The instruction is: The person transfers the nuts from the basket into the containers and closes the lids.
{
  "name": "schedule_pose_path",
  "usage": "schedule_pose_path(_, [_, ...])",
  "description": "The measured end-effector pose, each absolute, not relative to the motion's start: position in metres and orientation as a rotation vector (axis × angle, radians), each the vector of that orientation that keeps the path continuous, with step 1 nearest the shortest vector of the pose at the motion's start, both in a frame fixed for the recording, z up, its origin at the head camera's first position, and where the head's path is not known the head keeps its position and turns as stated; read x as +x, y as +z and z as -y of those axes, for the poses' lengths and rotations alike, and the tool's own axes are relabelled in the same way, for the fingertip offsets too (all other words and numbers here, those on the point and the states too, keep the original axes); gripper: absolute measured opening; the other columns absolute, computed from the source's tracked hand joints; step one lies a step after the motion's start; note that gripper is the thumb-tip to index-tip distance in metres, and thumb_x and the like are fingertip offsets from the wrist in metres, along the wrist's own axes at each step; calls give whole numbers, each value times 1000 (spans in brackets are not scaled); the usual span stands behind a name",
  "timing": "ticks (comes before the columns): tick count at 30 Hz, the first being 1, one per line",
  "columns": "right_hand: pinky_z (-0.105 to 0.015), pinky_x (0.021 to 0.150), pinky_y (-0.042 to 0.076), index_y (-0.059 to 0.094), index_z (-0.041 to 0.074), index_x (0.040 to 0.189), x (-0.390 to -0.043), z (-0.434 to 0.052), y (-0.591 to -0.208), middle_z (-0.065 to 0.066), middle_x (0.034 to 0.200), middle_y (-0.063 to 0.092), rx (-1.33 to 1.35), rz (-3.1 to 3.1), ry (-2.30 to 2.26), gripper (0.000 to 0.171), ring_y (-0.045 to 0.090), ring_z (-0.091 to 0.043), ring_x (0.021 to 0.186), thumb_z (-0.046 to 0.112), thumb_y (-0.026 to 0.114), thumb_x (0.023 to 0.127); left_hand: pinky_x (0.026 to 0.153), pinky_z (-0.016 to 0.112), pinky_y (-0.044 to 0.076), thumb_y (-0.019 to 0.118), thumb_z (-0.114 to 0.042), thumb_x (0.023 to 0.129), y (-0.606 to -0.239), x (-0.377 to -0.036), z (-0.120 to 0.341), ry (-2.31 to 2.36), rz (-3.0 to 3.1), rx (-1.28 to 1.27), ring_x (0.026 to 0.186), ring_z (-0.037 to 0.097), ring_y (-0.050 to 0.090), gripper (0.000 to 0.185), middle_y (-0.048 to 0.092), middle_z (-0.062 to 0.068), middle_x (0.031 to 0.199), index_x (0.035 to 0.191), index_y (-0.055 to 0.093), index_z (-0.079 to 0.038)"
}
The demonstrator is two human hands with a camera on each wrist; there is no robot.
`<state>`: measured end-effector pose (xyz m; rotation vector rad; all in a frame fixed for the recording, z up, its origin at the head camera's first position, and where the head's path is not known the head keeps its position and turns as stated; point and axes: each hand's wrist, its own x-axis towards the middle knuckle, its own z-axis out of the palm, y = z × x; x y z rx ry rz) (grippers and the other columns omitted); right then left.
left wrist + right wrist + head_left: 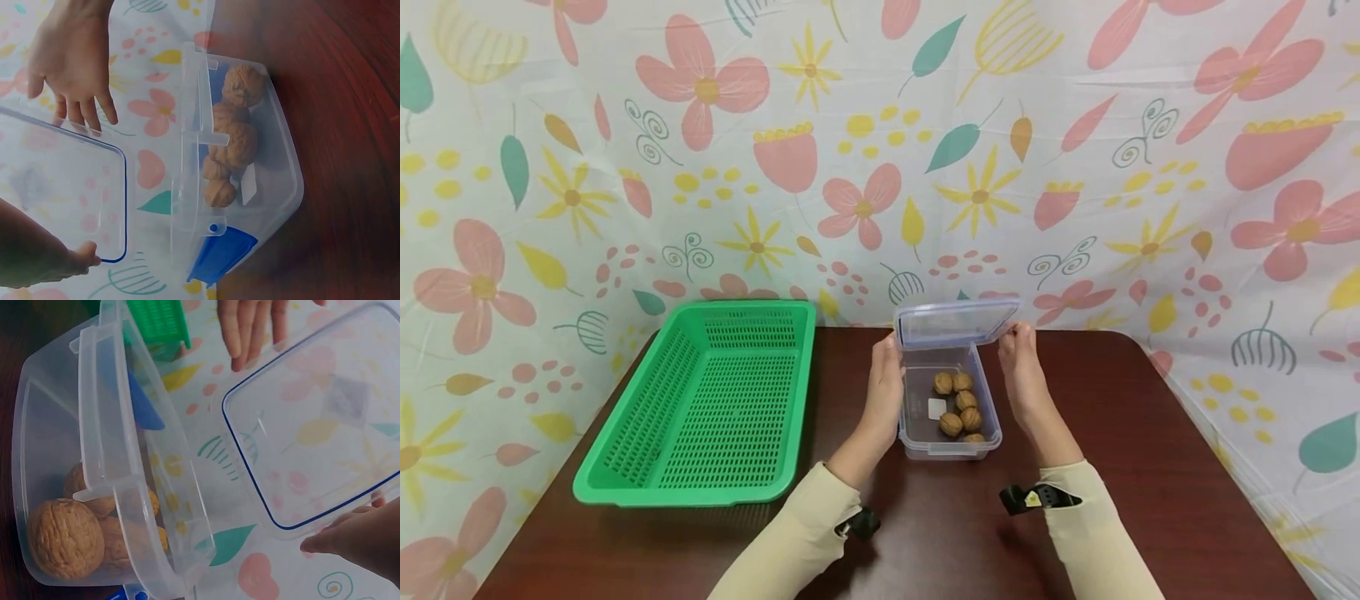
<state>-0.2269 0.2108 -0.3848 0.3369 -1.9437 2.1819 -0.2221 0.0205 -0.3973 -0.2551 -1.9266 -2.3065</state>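
Observation:
A clear plastic food container (912,433) stands on the table with several walnuts (966,401) inside and a small white square on its floor. Its transparent lid (958,323), edged by a blue seal, is tilted up above the container's far end. At the lid's left edge, my left hand (883,387) holds it between thumb and fingers. My right hand (1022,371) grips the lid's right side, with thumb and fingertips at the edge in the right wrist view. A blue clip (222,255) hangs down on one side of the container.
An empty green perforated basket (805,375) sits left of the container on the dark reddish-brown table (1097,400). Behind the table hangs a flower-patterned cloth (865,100). Black straps with small devices are on both wrists, over cream sleeves.

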Motion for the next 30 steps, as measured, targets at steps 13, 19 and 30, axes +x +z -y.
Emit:
schedule_pose_path(13, [-17,95,35,29,3,137,-218,-218,-385,-3,133,31,231,1990,2372,45,43,-3,113,36,28,106,110,39,30,43,-30,103,-402,-223,-18,-2430,1897,-69,126,27,42,40,45,17,136,127,41,2])
schedule_pose_path(19, [-16,102,32,8,1,154,-215,-223,-381,-15,157,15,229,2139,2418,58,33,-14,134,31,23,106,114,41,27,46,-19,98,-406,-224,-18,-2473,1878,-44,134,30,37,43,39,22,144,131,38,6])
schedule_pose_path(30, [-38,117,16,2,14,155,-224,-230,-397,-3,161,-1,81,2350,2320,57,4,-20,145,23,29,106,106,42,38,41,-3,90,-417,-225,-21,-2483,1968,-47,127,28,47,52,42,22,144,140,29,3])
